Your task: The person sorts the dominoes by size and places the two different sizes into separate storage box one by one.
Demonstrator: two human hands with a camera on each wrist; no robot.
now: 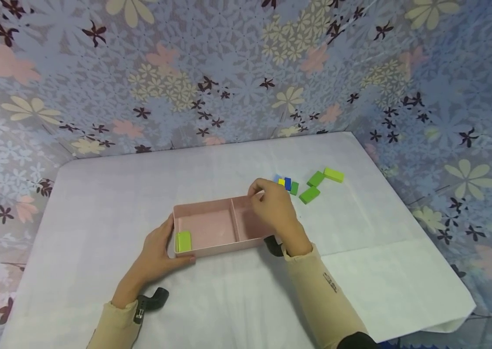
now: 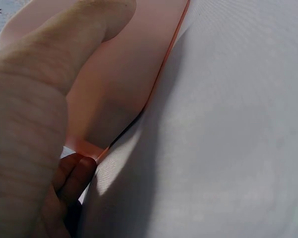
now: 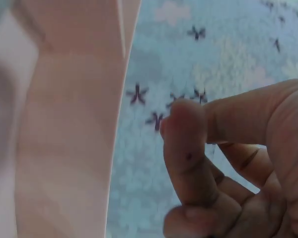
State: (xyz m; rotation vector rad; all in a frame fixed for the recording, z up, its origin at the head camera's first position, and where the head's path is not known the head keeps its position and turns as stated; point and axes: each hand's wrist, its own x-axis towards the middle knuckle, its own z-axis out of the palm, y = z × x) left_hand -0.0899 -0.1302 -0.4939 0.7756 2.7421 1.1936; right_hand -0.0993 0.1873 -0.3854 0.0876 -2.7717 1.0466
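Note:
A pink two-compartment box point(image 1: 204, 252) sits on the white-covered table. My left hand point(image 1: 154, 254) grips its left end, thumb along the front wall and fingers at the left side; in the left wrist view the fingertips point(image 2: 84, 168) curl at the box's corner. One lime-green block point(image 1: 184, 241) lies in the front left corner of the larger, left compartment. My right hand point(image 1: 274, 206) is over the box's right end, hiding part of the smaller compartment. The right wrist view shows its thumb and index finger point(image 3: 186, 144) bent close together beside the box wall, with no block visible between them.
Behind the right hand lie a yellow block point(image 1: 281, 182), a blue block point(image 1: 288, 183) and a green block point(image 1: 294, 188), partly hidden. Farther right are two green blocks point(image 1: 309, 195) and a lime block point(image 1: 334, 175). Flowered cloth point(image 1: 228, 72) hangs behind the table.

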